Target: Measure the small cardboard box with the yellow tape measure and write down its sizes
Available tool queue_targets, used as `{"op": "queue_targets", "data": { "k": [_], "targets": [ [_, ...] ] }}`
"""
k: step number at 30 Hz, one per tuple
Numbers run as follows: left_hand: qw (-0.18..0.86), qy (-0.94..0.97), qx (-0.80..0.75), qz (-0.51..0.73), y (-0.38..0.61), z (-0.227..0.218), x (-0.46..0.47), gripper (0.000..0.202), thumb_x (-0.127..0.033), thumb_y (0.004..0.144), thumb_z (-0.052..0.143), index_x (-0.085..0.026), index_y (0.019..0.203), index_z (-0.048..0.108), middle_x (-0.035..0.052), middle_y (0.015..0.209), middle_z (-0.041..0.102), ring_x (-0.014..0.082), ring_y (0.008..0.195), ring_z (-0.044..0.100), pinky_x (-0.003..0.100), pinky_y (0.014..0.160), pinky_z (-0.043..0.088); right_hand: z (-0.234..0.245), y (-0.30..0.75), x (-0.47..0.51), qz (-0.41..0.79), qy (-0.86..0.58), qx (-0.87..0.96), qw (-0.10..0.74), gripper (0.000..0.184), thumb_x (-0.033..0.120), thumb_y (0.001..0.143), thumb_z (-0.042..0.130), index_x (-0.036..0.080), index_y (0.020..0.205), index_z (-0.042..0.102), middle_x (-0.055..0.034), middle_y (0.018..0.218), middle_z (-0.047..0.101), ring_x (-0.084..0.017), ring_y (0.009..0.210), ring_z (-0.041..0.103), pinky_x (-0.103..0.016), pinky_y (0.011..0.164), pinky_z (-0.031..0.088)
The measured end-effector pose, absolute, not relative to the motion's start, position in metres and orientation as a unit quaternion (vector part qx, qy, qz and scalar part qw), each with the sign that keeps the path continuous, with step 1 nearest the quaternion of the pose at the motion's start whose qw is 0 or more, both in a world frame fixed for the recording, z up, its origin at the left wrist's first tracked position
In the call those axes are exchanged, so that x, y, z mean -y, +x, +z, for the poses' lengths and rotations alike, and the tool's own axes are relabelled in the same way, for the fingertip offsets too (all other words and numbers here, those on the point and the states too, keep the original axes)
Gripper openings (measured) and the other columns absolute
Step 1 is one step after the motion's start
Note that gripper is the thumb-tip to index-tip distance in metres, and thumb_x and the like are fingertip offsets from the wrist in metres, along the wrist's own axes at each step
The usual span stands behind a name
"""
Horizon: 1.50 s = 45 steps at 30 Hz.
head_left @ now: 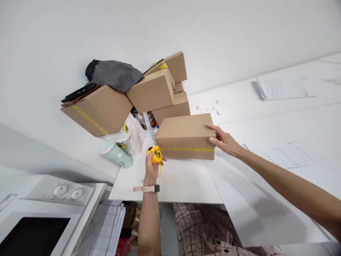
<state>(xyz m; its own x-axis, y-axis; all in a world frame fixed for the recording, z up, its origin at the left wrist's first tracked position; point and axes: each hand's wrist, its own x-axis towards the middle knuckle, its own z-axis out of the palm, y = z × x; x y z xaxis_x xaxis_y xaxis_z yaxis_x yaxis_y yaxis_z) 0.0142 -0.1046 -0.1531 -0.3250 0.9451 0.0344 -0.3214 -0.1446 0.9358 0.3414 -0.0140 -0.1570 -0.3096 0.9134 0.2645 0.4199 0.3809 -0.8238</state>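
My left hand (pixel 151 169) is closed around a yellow tape measure (pixel 154 154). Its white blade (pixel 149 129) sticks out away from me, along the left side of a closed brown cardboard box (pixel 184 132). A strip of yellow tape runs across the front of that box, which lies on the white table (pixel 172 182). At the box's right end, my right hand (pixel 224 141) rests with fingers apart, the fingertips touching its top and front edge. Whether the blade touches the box I cannot tell.
Behind stand several more cardboard boxes (pixel 151 92), with a grey cloth (pixel 114 74) over some. To the left are a mint-green tumbler (pixel 117 154) and a white bag with avocado prints (pixel 134 133). A microwave (pixel 36 218) stands front left. Papers (pixel 281 88) lie at the right.
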Motion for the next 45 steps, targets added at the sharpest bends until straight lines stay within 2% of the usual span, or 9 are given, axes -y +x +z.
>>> {"op": "queue_targets", "data": {
  "k": [3, 7, 12, 14, 17, 22, 28, 37, 45],
  "targets": [
    [0.459, 0.362, -0.431, 0.687, 0.029, -0.129, 0.102, 0.048, -0.049, 0.071, 0.066, -0.020, 0.109, 0.058, 0.0070, 0.102, 0.069, 0.0150, 0.052, 0.065, 0.023, 0.040, 0.037, -0.119, 0.346, 0.005, 0.293, -0.498, 0.708, 0.406, 0.068, 0.067, 0.079, 0.065, 0.025, 0.132, 0.057, -0.0030, 0.079, 0.065, -0.021, 0.071, 0.060, -0.034, 0.066, 0.049],
    [0.484, 0.376, -0.402, 0.680, 0.046, -0.109, 0.094, 0.052, -0.048, 0.069, 0.069, -0.021, 0.111, 0.057, 0.0073, 0.104, 0.070, 0.0165, 0.051, 0.066, 0.023, 0.038, 0.037, -0.087, 0.359, -0.019, 0.291, -0.560, 0.663, 0.403, 0.054, 0.069, 0.083, 0.059, 0.021, 0.106, 0.067, -0.0080, 0.089, 0.069, -0.023, 0.077, 0.062, -0.035, 0.068, 0.049],
    [0.477, 0.385, -0.375, 0.696, 0.072, -0.105, 0.096, 0.051, -0.046, 0.071, 0.073, -0.022, 0.112, 0.056, 0.0071, 0.114, 0.068, 0.0159, 0.055, 0.069, 0.022, 0.040, 0.041, -0.094, 0.363, -0.045, 0.159, -0.568, 0.684, 0.429, 0.042, 0.058, 0.089, 0.052, 0.019, 0.094, 0.069, -0.0127, 0.110, 0.066, -0.029, 0.103, 0.060, -0.042, 0.088, 0.047],
    [0.470, 0.389, -0.369, 0.701, 0.091, -0.107, 0.110, 0.053, -0.046, 0.072, 0.075, -0.025, 0.116, 0.054, 0.0071, 0.124, 0.065, 0.0146, 0.058, 0.069, 0.021, 0.041, 0.042, -0.096, 0.359, -0.051, 0.107, -0.514, 0.726, 0.445, 0.033, 0.045, 0.092, 0.048, 0.019, 0.095, 0.069, -0.0129, 0.118, 0.066, -0.029, 0.112, 0.057, -0.042, 0.096, 0.043],
    [0.536, 0.385, -0.352, 0.664, 0.127, -0.118, 0.138, 0.060, -0.049, 0.069, 0.077, -0.029, 0.120, 0.052, 0.0087, 0.134, 0.060, 0.0146, 0.058, 0.069, 0.021, 0.038, 0.041, -0.094, 0.350, -0.051, 0.071, -0.462, 0.779, 0.419, 0.033, 0.030, 0.095, 0.037, 0.020, 0.102, 0.068, -0.0105, 0.111, 0.070, -0.027, 0.108, 0.060, -0.043, 0.101, 0.039],
    [0.624, 0.394, -0.350, 0.578, 0.172, -0.147, 0.160, 0.065, -0.059, 0.070, 0.075, -0.027, 0.121, 0.051, 0.0141, 0.139, 0.054, 0.0162, 0.055, 0.069, 0.021, 0.035, 0.040, -0.091, 0.341, -0.038, 0.008, -0.473, 0.789, 0.392, 0.038, 0.022, 0.097, 0.030, 0.022, 0.112, 0.066, -0.0095, 0.108, 0.072, -0.027, 0.105, 0.061, -0.043, 0.102, 0.034],
    [0.640, 0.386, -0.346, 0.567, 0.189, -0.167, 0.165, 0.060, -0.059, 0.077, 0.070, -0.026, 0.122, 0.050, 0.0149, 0.139, 0.052, 0.0153, 0.056, 0.070, 0.020, 0.037, 0.040, -0.092, 0.342, -0.033, -0.051, -0.451, 0.816, 0.359, 0.049, 0.012, 0.092, 0.032, 0.024, 0.132, 0.058, -0.0089, 0.103, 0.069, -0.026, 0.099, 0.058, -0.042, 0.099, 0.031],
    [0.651, 0.367, -0.356, 0.561, 0.199, -0.177, 0.173, 0.062, -0.063, 0.077, 0.068, -0.028, 0.125, 0.047, 0.0149, 0.137, 0.054, 0.0160, 0.056, 0.070, 0.020, 0.038, 0.041, -0.092, 0.345, -0.035, -0.082, -0.409, 0.853, 0.314, 0.054, 0.013, 0.095, 0.034, 0.035, 0.137, 0.060, -0.0084, 0.118, 0.065, -0.026, 0.099, 0.051, -0.042, 0.088, 0.034],
    [0.625, 0.405, -0.368, 0.556, 0.196, -0.185, 0.171, 0.061, -0.056, 0.079, 0.072, -0.028, 0.126, 0.046, 0.0125, 0.127, 0.057, 0.0142, 0.062, 0.069, 0.020, 0.043, 0.046, -0.095, 0.345, -0.041, -0.097, -0.403, 0.855, 0.311, 0.046, 0.020, 0.099, 0.037, 0.037, 0.133, 0.063, -0.0082, 0.115, 0.065, -0.026, 0.095, 0.048, -0.040, 0.083, 0.033]
  ]
}}
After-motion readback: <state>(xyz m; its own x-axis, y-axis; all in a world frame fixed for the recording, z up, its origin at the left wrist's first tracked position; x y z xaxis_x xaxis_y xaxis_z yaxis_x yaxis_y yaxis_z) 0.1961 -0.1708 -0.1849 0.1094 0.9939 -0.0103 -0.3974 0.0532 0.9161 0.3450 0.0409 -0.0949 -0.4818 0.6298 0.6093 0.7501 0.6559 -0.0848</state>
